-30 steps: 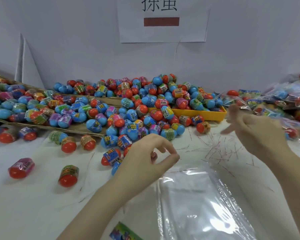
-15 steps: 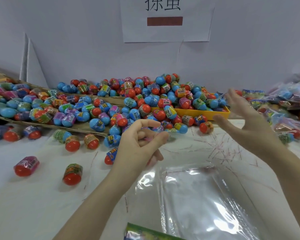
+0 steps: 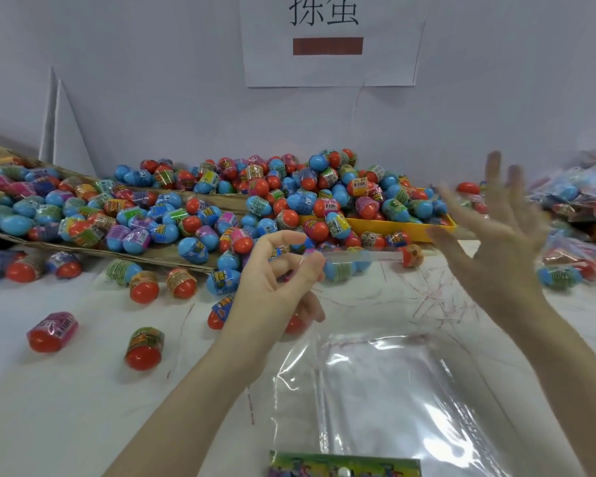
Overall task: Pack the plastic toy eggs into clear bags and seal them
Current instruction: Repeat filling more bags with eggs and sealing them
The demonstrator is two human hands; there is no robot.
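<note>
A big heap of blue and red plastic toy eggs [image 3: 289, 201] lies across the back of the white table. My left hand [image 3: 276, 284] hovers in front of the heap and pinches one end of a thin clear strip [image 3: 358, 257] between thumb and fingers; the strip sticks out to the right. Further right, my right hand [image 3: 496, 242] is raised with its fingers spread, blurred, holding nothing. A stack of flat clear bags [image 3: 393, 390] rests on the table below both hands. A green printed card [image 3: 344, 468] shows at the bottom edge.
A yellow tray [image 3: 403, 230] and a cardboard flap [image 3: 93, 251] carry part of the heap. Filled clear bags [image 3: 582, 208] are piled at the right. Loose eggs [image 3: 52, 330] lie at the left. A paper sign [image 3: 327, 39] hangs on the wall.
My left hand has lifted toward the heap, its thumb and fingers closing into a pinch on the strip. My right hand has risen and spread its fingers wide.
</note>
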